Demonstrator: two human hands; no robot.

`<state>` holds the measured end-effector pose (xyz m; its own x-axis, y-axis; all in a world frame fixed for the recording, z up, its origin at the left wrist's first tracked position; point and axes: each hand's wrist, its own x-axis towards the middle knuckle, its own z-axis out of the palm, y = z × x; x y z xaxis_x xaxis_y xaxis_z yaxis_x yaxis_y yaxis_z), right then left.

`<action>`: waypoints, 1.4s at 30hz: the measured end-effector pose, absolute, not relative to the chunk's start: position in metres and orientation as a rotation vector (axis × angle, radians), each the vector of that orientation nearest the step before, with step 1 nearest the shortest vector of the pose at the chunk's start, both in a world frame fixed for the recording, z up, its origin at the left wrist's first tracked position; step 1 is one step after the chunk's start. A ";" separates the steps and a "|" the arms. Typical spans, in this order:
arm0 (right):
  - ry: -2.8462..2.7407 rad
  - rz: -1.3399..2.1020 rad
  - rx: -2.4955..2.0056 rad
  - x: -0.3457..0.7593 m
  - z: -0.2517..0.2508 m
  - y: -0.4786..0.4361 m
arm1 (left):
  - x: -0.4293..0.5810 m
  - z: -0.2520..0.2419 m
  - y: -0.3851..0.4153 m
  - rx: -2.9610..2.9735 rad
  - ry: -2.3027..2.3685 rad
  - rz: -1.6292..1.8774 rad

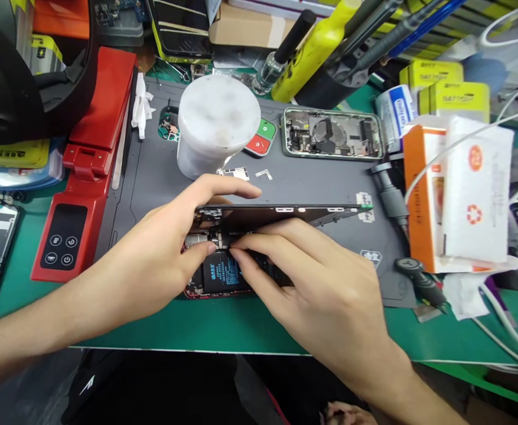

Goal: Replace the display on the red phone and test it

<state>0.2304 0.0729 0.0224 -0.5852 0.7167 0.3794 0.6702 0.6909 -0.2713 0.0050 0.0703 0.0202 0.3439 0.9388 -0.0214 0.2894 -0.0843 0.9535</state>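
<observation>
An opened phone [220, 276] with a red frame lies near the front of the grey mat, its black battery showing. Its screen panel [259, 217] stands raised along the far side. My left hand [161, 248] grips the phone's left end, thumb on the inner parts beside the battery and index finger stretched behind the screen panel. Over the right part of the phone, my right hand [316, 271] has its thumb and index finger pinched together at the inner connectors. Whatever is between those fingertips is too small to make out. Much of the phone's right half is hidden under this hand.
A white cylindrical container [218, 124] stands behind the phone on the grey mat [325, 183]. Another opened phone housing [333, 134] lies at the back right. To the left is a red device [81, 177]; screwdrivers [418, 283] and an orange-white box [422, 200] are at the right.
</observation>
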 end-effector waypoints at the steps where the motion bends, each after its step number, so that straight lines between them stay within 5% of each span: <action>1: -2.441 0.144 -1.077 0.230 0.023 0.073 | 0.006 0.020 0.070 1.587 1.133 0.812; 42: -2.431 0.080 -1.081 0.229 0.023 0.068 | 0.009 0.022 0.066 1.617 1.215 0.837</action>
<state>0.2288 0.0680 0.0231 -0.5762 0.7136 0.3984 0.6858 0.6873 -0.2393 0.0092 0.0659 0.0222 0.2821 0.9594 -0.0062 0.3360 -0.0927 0.9373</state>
